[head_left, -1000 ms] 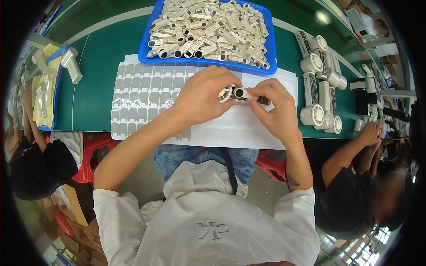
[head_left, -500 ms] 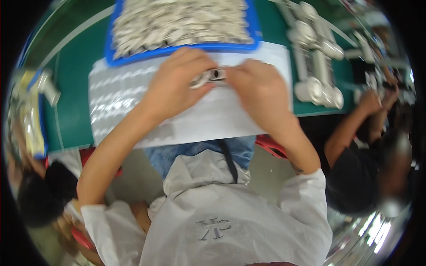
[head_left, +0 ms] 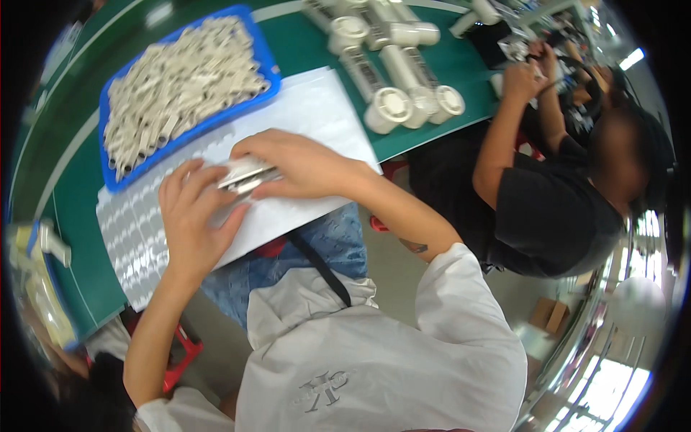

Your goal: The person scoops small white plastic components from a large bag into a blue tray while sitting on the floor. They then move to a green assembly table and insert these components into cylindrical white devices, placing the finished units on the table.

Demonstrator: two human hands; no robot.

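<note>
A small white plastic piece with a dark stripe is pinched between the thumb and fingers of my right hand. Its exact kind is blurred. Around the left end of that piece, my left hand has its fingers spread and its thumb apart, the fingertips close to it or touching it. Both hands are above a white sheet that carries rows of grey, shiny stickers on its left part. Just beyond stands a blue tray heaped with short off-white tubular pieces.
White cylinders with round end caps lie beyond the sheet to the right on the green table. A blue-edged tray with yellowish contents is at far left. On the right sits a co-worker in black, handling something small.
The whole view has swung, shifting tray and sheet left. My left hand, earlier closed at the piece, has spread its fingers; my right hand keeps hold of it.
</note>
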